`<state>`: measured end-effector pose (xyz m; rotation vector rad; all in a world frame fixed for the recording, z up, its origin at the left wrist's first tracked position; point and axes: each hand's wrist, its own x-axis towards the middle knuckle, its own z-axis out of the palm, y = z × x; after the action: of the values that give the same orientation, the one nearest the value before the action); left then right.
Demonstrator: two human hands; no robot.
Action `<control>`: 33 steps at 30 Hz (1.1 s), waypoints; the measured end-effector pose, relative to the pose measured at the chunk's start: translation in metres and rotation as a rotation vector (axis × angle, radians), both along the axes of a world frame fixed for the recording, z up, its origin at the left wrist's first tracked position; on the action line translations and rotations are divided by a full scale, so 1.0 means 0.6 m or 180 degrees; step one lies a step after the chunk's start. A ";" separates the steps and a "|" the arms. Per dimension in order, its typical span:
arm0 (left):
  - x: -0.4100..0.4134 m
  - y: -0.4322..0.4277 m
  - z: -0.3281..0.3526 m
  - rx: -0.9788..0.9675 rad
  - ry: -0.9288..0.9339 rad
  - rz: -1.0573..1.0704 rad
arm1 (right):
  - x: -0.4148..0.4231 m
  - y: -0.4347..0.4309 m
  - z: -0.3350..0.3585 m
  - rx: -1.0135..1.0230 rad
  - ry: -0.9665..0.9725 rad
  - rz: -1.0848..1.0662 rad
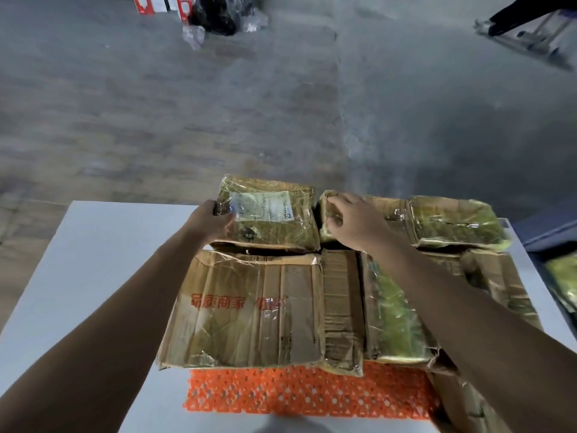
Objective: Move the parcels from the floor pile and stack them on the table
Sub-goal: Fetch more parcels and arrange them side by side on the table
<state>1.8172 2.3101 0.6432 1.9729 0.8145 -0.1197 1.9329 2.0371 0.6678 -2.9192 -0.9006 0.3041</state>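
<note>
Several taped brown cardboard parcels lie stacked on the white table (93, 251). At the far side sits a parcel with a white shipping label (271, 220). My left hand (210, 221) grips its left edge. My right hand (352, 221) rests with curled fingers on the left end of the neighbouring far-right parcel (452, 221); whether it grips it is unclear. Nearer to me lie a large flat parcel with red printed characters (249, 310) and a tape-wrapped greenish parcel (393, 310), partly hidden under my right forearm.
An orange plastic mesh mat (306, 395) lies under the near parcels. More parcels show past the table's right edge (562, 279). On the grey concrete floor, far off, are black bags and small boxes (203, 14). A person's leg and a cart (530, 23) are at top right.
</note>
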 end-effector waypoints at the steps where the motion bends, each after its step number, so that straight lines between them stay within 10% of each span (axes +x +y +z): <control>1: -0.001 -0.001 -0.002 0.0008 0.0010 0.0000 | 0.000 0.002 -0.001 -0.0017 -0.0031 -0.0009; 33: -0.139 -0.030 -0.021 -0.0095 0.0080 0.0386 | -0.127 0.022 -0.006 -0.0101 0.0060 0.0147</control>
<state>1.7336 2.2919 0.6303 1.8924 0.9413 -0.0851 1.8564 2.0504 0.6639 -2.9226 -0.9705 0.3513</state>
